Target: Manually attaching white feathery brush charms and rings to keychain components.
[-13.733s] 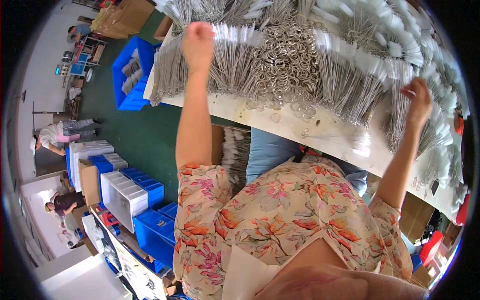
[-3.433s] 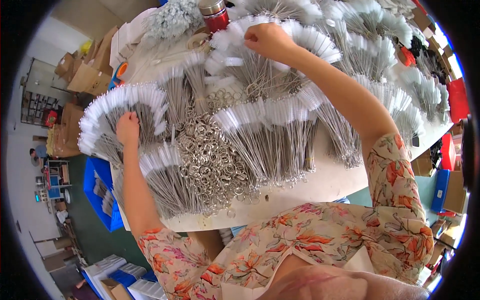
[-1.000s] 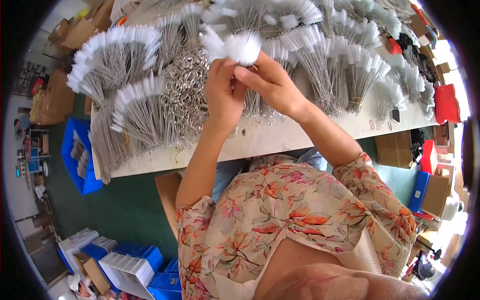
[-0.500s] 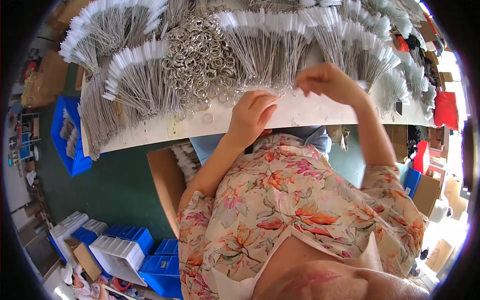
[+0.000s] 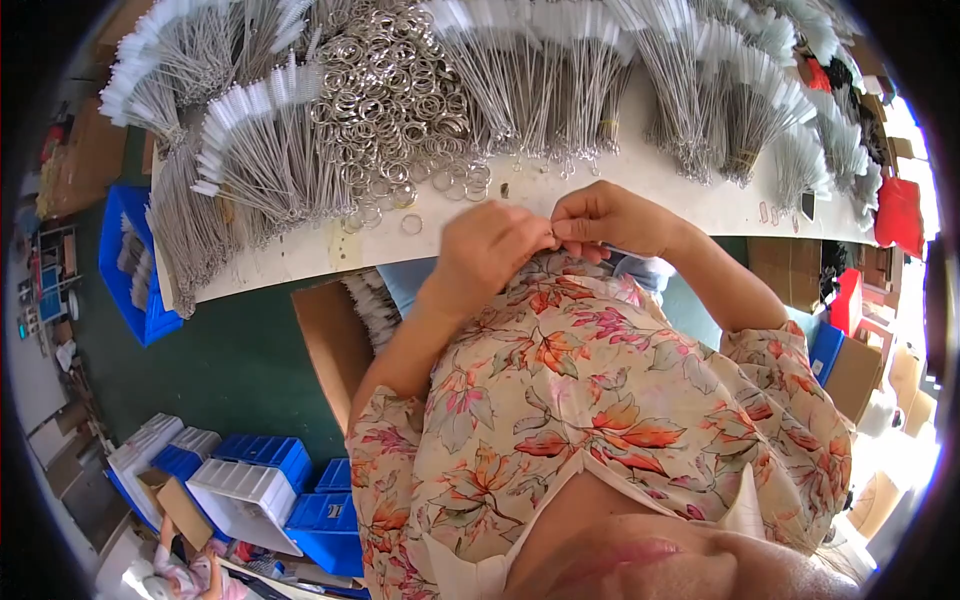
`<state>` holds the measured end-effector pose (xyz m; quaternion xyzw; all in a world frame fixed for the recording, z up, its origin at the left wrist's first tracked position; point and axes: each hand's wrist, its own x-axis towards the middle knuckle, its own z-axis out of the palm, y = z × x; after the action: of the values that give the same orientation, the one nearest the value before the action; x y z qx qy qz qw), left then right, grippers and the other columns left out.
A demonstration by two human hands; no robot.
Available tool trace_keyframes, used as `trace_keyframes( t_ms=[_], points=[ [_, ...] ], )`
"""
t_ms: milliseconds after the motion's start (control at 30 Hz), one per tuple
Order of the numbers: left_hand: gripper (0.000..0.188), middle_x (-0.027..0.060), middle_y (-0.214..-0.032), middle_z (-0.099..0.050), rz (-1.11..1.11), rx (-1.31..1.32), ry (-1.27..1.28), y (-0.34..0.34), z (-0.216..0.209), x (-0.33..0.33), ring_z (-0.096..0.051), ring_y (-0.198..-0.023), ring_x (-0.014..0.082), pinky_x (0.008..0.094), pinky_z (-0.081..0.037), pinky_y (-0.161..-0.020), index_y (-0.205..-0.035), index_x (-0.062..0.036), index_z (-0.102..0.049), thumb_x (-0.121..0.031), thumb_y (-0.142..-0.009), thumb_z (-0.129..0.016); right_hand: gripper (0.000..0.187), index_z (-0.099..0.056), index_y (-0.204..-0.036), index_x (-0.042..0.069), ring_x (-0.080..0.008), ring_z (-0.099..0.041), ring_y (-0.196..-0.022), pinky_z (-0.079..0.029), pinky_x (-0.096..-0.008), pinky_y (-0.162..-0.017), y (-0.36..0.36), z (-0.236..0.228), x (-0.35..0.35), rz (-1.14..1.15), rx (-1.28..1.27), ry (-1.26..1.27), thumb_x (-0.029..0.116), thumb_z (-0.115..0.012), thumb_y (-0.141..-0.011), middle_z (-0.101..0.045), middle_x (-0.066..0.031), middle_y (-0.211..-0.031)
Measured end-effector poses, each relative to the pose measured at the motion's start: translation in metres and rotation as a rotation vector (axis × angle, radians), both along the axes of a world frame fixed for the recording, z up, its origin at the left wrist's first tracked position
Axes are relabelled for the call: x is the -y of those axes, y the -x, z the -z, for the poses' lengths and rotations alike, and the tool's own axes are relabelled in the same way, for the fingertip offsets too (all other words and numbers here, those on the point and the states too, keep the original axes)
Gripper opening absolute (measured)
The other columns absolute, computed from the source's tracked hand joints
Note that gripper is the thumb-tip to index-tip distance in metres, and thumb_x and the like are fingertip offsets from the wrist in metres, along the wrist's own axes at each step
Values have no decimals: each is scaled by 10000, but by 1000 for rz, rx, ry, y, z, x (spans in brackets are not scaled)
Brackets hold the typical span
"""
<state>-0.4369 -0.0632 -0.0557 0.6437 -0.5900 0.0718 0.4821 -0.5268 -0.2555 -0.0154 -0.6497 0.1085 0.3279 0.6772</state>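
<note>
Close to my body, at the table's front edge, my two hands meet with their fingertips nearly touching. The fingers of my left hand (image 5: 485, 250) are curled in, and what they hold is hidden. Thumb and forefinger of my right hand (image 5: 625, 222) are pinched together against the left fingertips; anything between them is too small to name. Beyond my hands, metal split rings (image 5: 390, 90) lie in a big heap, with a few loose rings (image 5: 411, 224) nearer the edge. Bundles of thin wire-handled brushes (image 5: 575, 85) with white bristles flank the heap, their looped wire ends toward me.
The white table (image 5: 330, 248) runs across in front of me. A blue bin (image 5: 150, 325) holding brushes stands beyond its left end. An open cardboard box (image 5: 325, 340) is below the edge, left of my lap. A red bag (image 5: 900, 217) sits at the far right.
My right hand has come down and left from over the table to meet my left hand. The left has shifted slightly toward me, and both now work fingertip to fingertip.
</note>
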Motion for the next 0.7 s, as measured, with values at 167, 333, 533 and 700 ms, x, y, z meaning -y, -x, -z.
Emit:
trace_keyframes(
  t_ms=[167,333,533,700],
  points=[
    [135,84,-727,-610,-593,-132,-278,-75,5,-8,-584,-612,228,319,-451,-551,-874,-66,-621,-160,-781,-650,134,-627,-868,50,-206,-607,-659,-459,-315,-566,2,10,13,-298,513,1047,171,-594,-818,-631,-76,-763],
    [128,51,-700,-591,-682,21,-290,-91,15,-9,-549,-552,203,321,-431,-504,-746,-79,-596,-190,-804,-626,153,-625,-818,29,-272,-610,-662,-460,-381,-592,2,15,-6,-93,720,1015,178,-591,-816,-634,-79,-756],
    [138,31,-719,-589,-393,-880,-91,-70,-27,-8,-488,-576,73,216,-388,-490,-818,-31,-556,-157,-875,-552,163,-636,-916,22,-121,-565,-576,-454,-267,-528,-35,-9,-13,366,717,432,152,-621,-819,-607,-56,-649],
    [136,51,-755,-560,-55,-972,22,-44,-52,0,-464,-579,64,199,-388,-506,-889,-17,-514,-145,-918,-477,161,-632,-924,11,-55,-503,-596,-436,-213,-518,-55,-27,-25,438,659,49,151,-604,-850,-599,-29,-788]
  ],
)
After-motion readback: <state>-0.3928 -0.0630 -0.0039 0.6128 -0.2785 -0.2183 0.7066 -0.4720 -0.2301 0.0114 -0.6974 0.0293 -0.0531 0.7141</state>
